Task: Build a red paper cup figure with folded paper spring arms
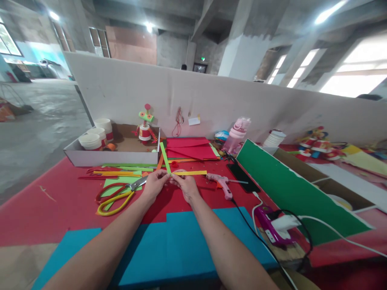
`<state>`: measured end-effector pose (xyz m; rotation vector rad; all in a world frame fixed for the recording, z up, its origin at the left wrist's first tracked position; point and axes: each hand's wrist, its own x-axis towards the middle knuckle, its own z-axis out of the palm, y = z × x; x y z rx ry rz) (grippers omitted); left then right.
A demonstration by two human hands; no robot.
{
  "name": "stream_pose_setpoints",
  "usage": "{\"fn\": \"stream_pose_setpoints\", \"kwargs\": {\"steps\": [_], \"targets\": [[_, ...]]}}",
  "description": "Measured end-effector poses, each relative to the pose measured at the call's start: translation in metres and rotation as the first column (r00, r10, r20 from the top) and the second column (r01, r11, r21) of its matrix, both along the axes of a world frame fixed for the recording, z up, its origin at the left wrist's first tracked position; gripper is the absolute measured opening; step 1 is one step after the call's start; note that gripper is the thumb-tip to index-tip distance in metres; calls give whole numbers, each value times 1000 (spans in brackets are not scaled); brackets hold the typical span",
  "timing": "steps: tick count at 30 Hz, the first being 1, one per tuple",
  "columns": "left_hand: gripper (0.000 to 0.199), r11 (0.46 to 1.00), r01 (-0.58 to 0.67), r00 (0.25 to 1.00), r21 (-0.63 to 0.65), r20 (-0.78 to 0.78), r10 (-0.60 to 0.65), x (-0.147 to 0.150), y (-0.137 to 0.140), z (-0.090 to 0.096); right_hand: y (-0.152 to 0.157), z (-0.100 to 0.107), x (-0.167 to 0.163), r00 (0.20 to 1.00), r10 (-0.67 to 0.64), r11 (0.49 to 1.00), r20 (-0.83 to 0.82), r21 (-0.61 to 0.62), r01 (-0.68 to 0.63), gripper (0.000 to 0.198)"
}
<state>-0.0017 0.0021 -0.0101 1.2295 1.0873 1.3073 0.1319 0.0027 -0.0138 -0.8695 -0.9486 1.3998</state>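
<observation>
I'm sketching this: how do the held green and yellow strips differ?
The green strip slants forward; the yellow strip points right. The green strip's free end is near the box; the yellow strip's is by the glue gun. Both look narrow and meet between left hand and right hand.

Green strip, yellow strip: matt paper; scissors: metal blades (smooth plastic handles).

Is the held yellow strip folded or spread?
Spread where visible: the yellow strip runs straight from the right hand; hidden part: cannot tell.
</observation>
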Motion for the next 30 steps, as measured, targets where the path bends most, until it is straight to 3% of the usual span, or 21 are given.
{"fn": "stream_pose_setpoints", "kwargs": {"steps": [7, 10, 15, 20, 22, 25, 27, 30], "targets": [[35, 1000, 3, 1000, 17, 0, -3, 2, -2, 4, 3, -1, 0, 1000, 4, 998, -16, -60, -5, 40], [35, 1000, 6, 1000, 21, 5, -6, 1, -2, 6, 9, -3, 4, 994, -105, 992, -12, -78, 104, 43], [33, 1000, 2, 1000, 13, 22, -3, -4, 2, 5, 16, 3, 23, 954, -296, 955, -39, -8, 296, 39], [30, 999, 39, 991, -27, 131, -35, -11, 1, 12, 17, 12, 36, 874, -446, 893, -193, -37, 448, 38], [30, 981, 180, 967, -74, 195, -163, -11, -3, 18, 15, 14, 33, 919, -356, 934, -166, -52, 353, 39], [29, 896, 417, 899, -155, 216, -381, -9, -10, 24, 6, 15, 22, 1000, 23, 999, -18, -40, -24, 43], [26, 853, 483, 873, -197, 183, -452, -7, -14, 26, 0, 15, 17, 966, 251, 968, 55, -13, -251, 48], [23, 842, 482, 876, -240, 136, -463, -5, -14, 24, -4, 15, 14, 918, 361, 927, 165, 42, -372, 49]]}}
